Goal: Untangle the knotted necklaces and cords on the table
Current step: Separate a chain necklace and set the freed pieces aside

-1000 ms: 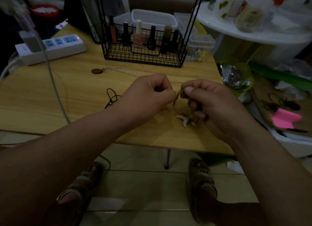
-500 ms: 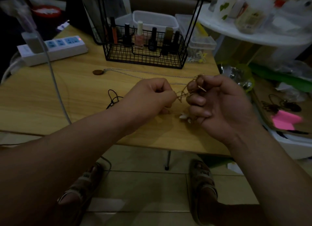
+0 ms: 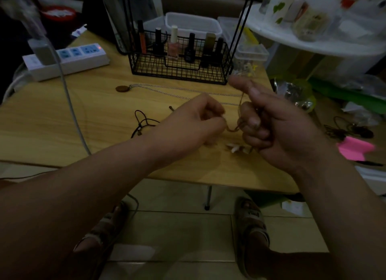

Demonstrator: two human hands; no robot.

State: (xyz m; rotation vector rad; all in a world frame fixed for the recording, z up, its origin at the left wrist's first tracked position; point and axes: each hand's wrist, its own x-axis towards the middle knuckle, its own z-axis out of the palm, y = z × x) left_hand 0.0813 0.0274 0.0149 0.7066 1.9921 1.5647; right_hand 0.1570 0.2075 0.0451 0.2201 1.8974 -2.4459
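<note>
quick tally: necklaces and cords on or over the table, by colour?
silver chain, lying on the table: 1
black cord, lying on the table: 1
tan cord, held between left hand and right hand: 1
Total: 3

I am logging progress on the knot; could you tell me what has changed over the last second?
The right hand rolled its palm toward the camera and drew away from the left hand, opening the tan cord into a slack loop between them. Both hands kept their grip on it. The silver chain and black cord stayed put.
</note>
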